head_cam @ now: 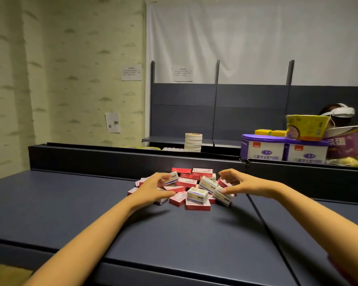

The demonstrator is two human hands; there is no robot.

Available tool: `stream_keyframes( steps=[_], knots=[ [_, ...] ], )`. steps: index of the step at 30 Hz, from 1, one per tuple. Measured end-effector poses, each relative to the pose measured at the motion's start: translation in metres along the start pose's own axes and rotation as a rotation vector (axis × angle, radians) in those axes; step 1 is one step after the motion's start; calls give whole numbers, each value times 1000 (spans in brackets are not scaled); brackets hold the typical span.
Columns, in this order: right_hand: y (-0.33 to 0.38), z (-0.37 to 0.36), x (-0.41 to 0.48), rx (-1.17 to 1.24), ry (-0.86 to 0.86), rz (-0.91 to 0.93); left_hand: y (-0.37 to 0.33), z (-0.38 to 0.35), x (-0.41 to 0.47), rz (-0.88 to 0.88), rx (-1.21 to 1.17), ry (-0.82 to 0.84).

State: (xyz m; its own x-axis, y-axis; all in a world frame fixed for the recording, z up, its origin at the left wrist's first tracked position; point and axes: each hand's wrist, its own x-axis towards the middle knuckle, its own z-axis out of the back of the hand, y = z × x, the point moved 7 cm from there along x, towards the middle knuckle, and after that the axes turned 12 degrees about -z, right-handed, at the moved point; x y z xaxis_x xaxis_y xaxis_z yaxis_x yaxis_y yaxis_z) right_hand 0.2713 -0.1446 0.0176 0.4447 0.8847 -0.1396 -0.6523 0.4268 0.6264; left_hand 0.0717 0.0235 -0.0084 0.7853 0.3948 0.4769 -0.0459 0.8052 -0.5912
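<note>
Head view | left hand (151,188) grip curled round white box (172,178); right hand (239,183) grip curled over box pile (187,182), hold unclear

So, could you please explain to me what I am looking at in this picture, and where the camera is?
There is no machine here: the one picture comes from a wide-angle camera worn on a person's head, looking forward and down at their bare arms. The left hand and right hand curl around either side of a heap of small boxes, some red and white, some white and blue, lying on a dark shelf top. They touch the boxes, but whether either hand truly grips one cannot be told. Behind, to the right, stand purple-and-white tins, a yellow bowl and another person wearing a headset; a stack of white rolls sits farther back.
</note>
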Motion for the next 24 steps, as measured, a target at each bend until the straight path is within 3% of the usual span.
stream_keyframes(
  steps=[6, 10, 13, 24],
  knots=[
    [12, 4, 38, 27, -115, -9, 48, 43, 11, 56, 13, -84],
    [17, 15, 60, 6, -223, -19, 75, 50, 14, 121, 29, -5],
    [18, 18, 73, -16, -239, -37, 86, 48, 15, 144, 55, 70],
    [36, 8, 96, -246, -286, -82, 84, 59, 14, 85, -58, -29]
  ],
)
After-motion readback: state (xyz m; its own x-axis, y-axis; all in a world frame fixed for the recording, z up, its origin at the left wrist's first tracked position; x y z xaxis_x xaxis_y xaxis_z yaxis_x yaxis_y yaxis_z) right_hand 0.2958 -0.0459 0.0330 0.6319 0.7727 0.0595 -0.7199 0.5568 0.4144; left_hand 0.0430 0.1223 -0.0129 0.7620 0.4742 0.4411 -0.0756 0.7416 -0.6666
